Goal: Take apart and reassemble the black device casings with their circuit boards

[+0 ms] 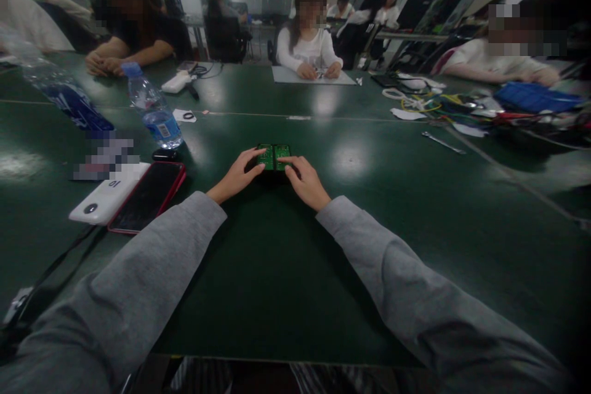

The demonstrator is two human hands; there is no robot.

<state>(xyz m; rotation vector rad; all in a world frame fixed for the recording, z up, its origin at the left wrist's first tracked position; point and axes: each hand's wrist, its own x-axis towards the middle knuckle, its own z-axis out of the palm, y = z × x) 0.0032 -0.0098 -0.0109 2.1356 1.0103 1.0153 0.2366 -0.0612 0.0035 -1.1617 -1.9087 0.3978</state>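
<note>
Two small green circuit boards (274, 156) lie side by side on the dark green table (277, 271), a little ahead of me. My left hand (235, 177) rests beside the left board, its fingers stretched out and their tips on the board's edge. From the other side my right hand (305, 181) lies with its index finger reaching onto the right board; the other fingers are loosely curled. Both arms wear grey sleeves. Neither hand lifts a board.
Left of my hands lie a red-cased phone (148, 197), a white power bank (108, 194) and two water bottles (152, 108). Several people sit around the table. Cables, a blue tray (535, 98) and a wrench (443, 143) lie at the right.
</note>
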